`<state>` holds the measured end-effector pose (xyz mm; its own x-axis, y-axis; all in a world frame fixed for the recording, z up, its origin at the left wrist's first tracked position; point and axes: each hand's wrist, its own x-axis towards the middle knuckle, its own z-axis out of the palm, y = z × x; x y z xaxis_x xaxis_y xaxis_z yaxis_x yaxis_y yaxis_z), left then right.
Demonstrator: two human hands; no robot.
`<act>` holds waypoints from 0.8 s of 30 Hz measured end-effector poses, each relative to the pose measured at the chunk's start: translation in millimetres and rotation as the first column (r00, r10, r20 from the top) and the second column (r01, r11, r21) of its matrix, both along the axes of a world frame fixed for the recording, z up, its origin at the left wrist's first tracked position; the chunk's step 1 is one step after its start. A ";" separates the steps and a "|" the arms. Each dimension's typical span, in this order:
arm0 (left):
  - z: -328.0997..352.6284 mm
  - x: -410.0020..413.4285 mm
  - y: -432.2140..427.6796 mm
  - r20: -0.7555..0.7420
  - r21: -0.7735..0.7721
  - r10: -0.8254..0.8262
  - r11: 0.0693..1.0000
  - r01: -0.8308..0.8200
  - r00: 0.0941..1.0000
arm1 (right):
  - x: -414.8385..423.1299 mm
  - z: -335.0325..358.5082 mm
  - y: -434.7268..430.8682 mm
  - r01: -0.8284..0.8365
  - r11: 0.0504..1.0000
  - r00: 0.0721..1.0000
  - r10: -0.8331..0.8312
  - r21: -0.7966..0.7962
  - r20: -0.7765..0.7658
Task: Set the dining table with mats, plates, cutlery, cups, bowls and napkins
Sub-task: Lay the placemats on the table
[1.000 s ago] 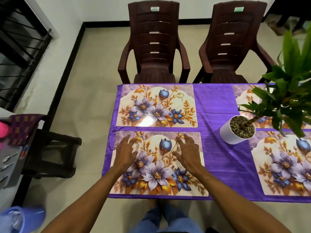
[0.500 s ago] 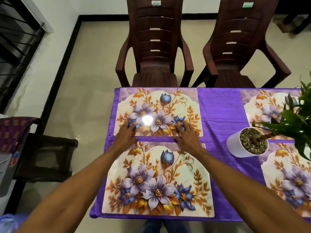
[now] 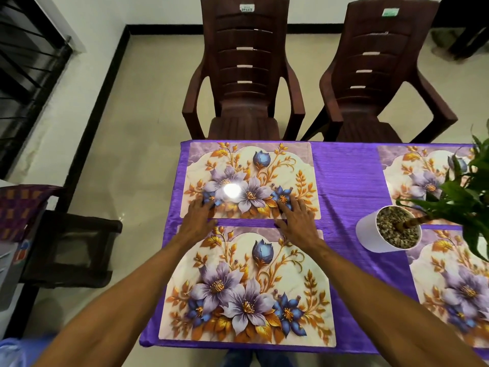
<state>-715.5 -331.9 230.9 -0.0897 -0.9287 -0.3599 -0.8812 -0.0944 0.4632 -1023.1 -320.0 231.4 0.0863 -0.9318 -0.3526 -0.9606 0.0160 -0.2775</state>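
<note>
Several floral mats lie on the purple tablecloth (image 3: 341,181). The far left mat (image 3: 251,165) sits before a chair, and the near left mat (image 3: 246,290) lies at the table's front edge. My left hand (image 3: 197,218) rests flat with fingers spread on the far mat's near left edge. My right hand (image 3: 297,218) presses flat on that mat's near right edge. Neither hand holds anything. Two more mats, a far right mat (image 3: 412,176) and a near right mat (image 3: 455,287), lie partly under the plant's leaves.
A white pot (image 3: 370,234) with a leafy plant (image 3: 465,197) stands between the mat pairs. Two brown plastic chairs (image 3: 246,75) (image 3: 383,75) face the far edge. A dark stool (image 3: 76,247) and a patterned cloth (image 3: 21,207) stand at the left.
Both hands moved from the near left mat forward to the near edge of the far left mat. The view shifted forward with them.
</note>
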 end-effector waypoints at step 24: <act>73.6 27.0 81.5 -0.090 -0.230 0.125 0.963 -0.143 0.988 | 60.6 55.6 42.4 0.011 0.970 0.957 0.059 -0.242 0.284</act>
